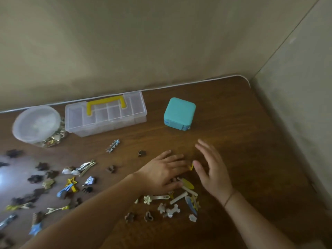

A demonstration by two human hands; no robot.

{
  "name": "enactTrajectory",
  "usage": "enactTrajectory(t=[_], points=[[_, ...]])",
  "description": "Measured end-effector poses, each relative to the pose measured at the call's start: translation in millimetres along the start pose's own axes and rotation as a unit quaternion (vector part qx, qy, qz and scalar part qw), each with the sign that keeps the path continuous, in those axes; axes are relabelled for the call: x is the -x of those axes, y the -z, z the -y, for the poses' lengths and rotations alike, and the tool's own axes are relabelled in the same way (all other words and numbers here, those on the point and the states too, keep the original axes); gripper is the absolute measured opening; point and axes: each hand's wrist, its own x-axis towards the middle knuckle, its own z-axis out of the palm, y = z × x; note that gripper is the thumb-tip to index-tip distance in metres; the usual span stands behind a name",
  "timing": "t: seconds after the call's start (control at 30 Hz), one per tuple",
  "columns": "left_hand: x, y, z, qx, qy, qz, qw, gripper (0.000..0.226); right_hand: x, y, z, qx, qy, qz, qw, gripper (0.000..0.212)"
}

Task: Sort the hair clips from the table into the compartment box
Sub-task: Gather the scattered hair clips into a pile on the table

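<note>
A clear compartment box (106, 116) with a yellow handle stands shut near the table's far edge. Many hair clips lie scattered on the brown table (242, 141): a pile of white, yellow and blue ones (181, 200) below my hands, a star-patterned clip (112, 146) nearer the box, small brown claw clips (142, 153), and several dark and coloured ones at the left (70, 186). My left hand (161, 172) lies flat, fingers spread, over the top of the pile. My right hand (212, 169) hovers open beside it. A small yellow clip (191, 166) sits between the two hands.
A teal square case (179, 114) sits shut to the right of the box. A round clear tub (36, 123) with a white lid stands at the far left, with shiny bits under it. Walls close in behind and on the right.
</note>
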Motion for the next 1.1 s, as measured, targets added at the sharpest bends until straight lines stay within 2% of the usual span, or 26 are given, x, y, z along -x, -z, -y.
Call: enactTrajectory(t=[0.1, 0.2, 0.27, 0.33, 0.4, 0.47, 0.5, 0.57, 0.63, 0.73, 0.87, 1.03, 1.1], points=[[29, -14, -13, -0.007, -0.042, -0.006, 0.999, 0.048, -20, -12, 5, 0.088, 0.068, 0.125, 0.986, 0.060], [50, -23, -20, -0.015, -0.095, -0.050, 0.994, 0.040, 2, -34, 22, 0.114, 0.130, 0.192, 0.966, 0.062], [63, -22, -19, -0.006, -0.124, -0.105, 0.987, 0.035, 21, -36, 27, 0.080, 0.145, 0.177, 0.970, 0.061], [75, -14, -12, 0.010, -0.098, -0.175, 0.980, 0.035, 34, -25, 24, 0.026, 0.087, 0.114, 0.989, 0.060], [81, -3, 1, -0.009, 0.032, -0.217, 0.976, 0.045, 48, -15, 20, 0.018, 0.021, 0.063, 0.998, 0.061], [79, 6, 11, -0.025, 0.184, -0.162, 0.969, 0.067, 62, -20, 24, 0.062, -0.003, 0.075, 0.995, 0.064], [75, 5, 14, -0.018, 0.221, -0.118, 0.968, 0.075, 67, -27, 29, 0.084, -0.011, 0.094, 0.992, 0.066], [68, -2, 14, -0.009, 0.214, -0.064, 0.975, 0.080, 70, -44, 42, 0.114, -0.011, 0.132, 0.985, 0.070], [67, -15, 10, 0.003, 0.165, -0.063, 0.984, 0.079, 68, -58, 55, 0.128, 0.011, 0.160, 0.979, 0.073], [81, -33, -1, 0.025, 0.129, -0.092, 0.987, 0.077, 74, -75, 74, 0.121, 0.031, 0.169, 0.978, 0.074], [115, -49, -11, 0.047, 0.139, -0.155, 0.977, 0.069, 97, -99, 93, 0.099, 0.049, 0.164, 0.980, 0.071], [159, -59, -13, 0.046, 0.153, -0.178, 0.971, 0.059, 115, -120, 115, 0.093, 0.072, 0.183, 0.976, 0.069], [170, -57, -7, 0.024, 0.136, -0.204, 0.969, 0.050, 113, -122, 122, 0.086, 0.094, 0.162, 0.979, 0.063]])
